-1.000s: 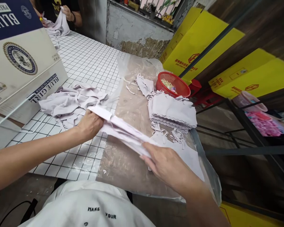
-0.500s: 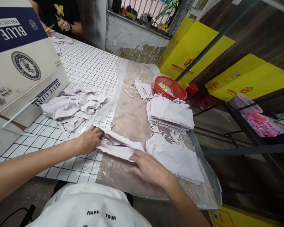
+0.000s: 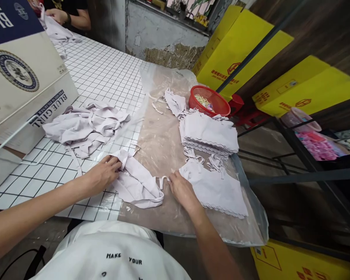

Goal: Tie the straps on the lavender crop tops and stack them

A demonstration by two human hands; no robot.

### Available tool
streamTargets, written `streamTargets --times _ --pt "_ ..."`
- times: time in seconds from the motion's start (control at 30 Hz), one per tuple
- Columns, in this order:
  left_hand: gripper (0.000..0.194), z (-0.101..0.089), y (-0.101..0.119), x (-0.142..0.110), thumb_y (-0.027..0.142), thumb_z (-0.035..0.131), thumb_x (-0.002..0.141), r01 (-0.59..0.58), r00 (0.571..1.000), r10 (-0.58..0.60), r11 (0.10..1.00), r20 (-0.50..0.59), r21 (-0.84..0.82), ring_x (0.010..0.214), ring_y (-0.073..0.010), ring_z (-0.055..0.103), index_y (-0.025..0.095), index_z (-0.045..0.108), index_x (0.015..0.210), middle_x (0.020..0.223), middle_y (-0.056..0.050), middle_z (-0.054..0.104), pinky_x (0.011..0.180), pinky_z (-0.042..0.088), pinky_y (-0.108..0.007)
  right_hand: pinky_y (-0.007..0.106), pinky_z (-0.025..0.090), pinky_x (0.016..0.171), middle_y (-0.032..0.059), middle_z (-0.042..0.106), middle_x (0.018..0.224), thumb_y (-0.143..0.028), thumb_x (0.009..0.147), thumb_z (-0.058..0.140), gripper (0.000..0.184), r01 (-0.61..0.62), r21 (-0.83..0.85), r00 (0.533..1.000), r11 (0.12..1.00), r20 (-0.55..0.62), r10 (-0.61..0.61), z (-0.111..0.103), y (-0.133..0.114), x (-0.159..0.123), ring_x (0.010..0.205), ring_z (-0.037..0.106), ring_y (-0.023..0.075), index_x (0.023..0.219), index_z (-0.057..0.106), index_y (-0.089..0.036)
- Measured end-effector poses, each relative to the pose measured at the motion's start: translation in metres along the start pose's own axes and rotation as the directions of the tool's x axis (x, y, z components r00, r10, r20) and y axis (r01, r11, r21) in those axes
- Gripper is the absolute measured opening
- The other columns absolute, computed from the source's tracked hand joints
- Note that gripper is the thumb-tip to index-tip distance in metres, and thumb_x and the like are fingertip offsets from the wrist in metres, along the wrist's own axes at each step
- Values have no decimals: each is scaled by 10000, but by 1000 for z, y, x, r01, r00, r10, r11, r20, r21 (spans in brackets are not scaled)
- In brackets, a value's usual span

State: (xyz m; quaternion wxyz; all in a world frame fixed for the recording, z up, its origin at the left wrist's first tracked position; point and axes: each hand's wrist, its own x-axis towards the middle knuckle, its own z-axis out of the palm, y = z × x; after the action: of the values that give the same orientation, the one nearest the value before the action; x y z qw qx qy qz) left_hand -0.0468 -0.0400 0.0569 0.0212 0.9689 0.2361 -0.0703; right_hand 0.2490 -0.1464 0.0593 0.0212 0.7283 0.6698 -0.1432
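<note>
A crumpled pale lilac cloth bag (image 3: 137, 182) lies on a clear plastic sheet (image 3: 163, 140) at the table's near edge. My left hand (image 3: 102, 175) grips its left end with curled fingers. My right hand (image 3: 182, 190) pinches the bag's thin drawstring at its right end. Just right of that hand lies a flat small pile of the same bags (image 3: 216, 190). Behind it stands a taller neat stack of bags (image 3: 208, 132).
A loose heap of unsorted bags (image 3: 84, 126) sits on the white grid-pattern table (image 3: 105, 77). A Blue Girl carton (image 3: 20, 77) stands left. A red basket (image 3: 209, 102) sits behind the stack. Yellow boxes (image 3: 242, 54) line the right. Another person's hands (image 3: 56, 15) handle cloth at the far end.
The bag, stretched taut between my hands above the table, has come down onto the plastic and gone slack. My right hand moved from its body to the drawstring.
</note>
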Motion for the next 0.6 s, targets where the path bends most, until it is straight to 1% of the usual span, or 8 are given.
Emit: streamTargets --times 0.1,0.17,0.2,0.27,0.33,0.37,0.5,0.6 --pt "162 7 0 -1 64 643 776 36 997 -38 999 -66 -32 1094 -310 493 173 708 676 1060 -131 614 1008 348 -468 288 471 748 74 594 958 -118 930 420 169 92 214 968 972 -249 -37 -14 -18 6 848 602 190 928 572 -193" --pt "163 9 0 -1 78 652 782 56 995 -59 997 -75 -49 1114 -317 485 175 707 663 1074 -131 606 1022 338 -481 292 482 766 67 593 955 -140 938 425 153 288 374 913 881 -386 -135 -22 -37 9 881 592 191 955 563 -203" --pt "168 9 0 0 80 647 786 58 995 -62 997 -72 -56 1120 -317 485 175 708 662 1077 -129 605 1025 336 -483 291 487 772 65 598 963 -149 939 437 145 399 419 886 816 -406 -224 -24 -48 12 893 590 190 966 567 -207" --pt "170 7 0 0 77 636 792 53 996 -57 996 -68 -66 1128 -314 487 176 715 680 1085 -129 604 1028 340 -476 292 494 799 61 612 996 -139 929 466 155 573 458 819 680 -352 -453 -22 -68 20 917 593 183 993 585 -214" --pt "164 4 1 0 76 632 790 41 996 -46 997 -72 -68 1124 -312 491 175 719 692 1083 -131 608 1021 353 -466 299 495 847 60 615 1033 -109 918 468 204 632 461 768 623 -264 -583 -15 -84 36 955 595 180 1034 598 -216" --pt "162 2 1 0 77 631 789 38 996 -43 997 -76 -63 1122 -312 492 174 719 693 1082 -132 612 1020 357 -465 303 493 872 67 607 1070 -98 917 463 237 619 447 779 646 -242 -579 -10 -90 46 983 592 181 1073 598 -214" --pt "148 -3 3 0 86 629 782 29 998 -31 999 -61 -34 1148 -324 482 168 720 699 1124 -140 619 1042 346 -477 313 482 899 98 537 1202 -90 897 496 337 470 296 882 831 -181 -435 1 -97 91 1050 575 198 1198 591 -209" --pt "164 -7 4 -1 84 603 792 25 999 -26 1000 -32 -12 1164 -335 479 161 732 725 1178 -148 613 1040 353 -487 325 475 865 93 570 1125 -137 904 526 201 415 151 910 897 -83 -407 -6 -95 107 1015 575 219 1034 663 -205"
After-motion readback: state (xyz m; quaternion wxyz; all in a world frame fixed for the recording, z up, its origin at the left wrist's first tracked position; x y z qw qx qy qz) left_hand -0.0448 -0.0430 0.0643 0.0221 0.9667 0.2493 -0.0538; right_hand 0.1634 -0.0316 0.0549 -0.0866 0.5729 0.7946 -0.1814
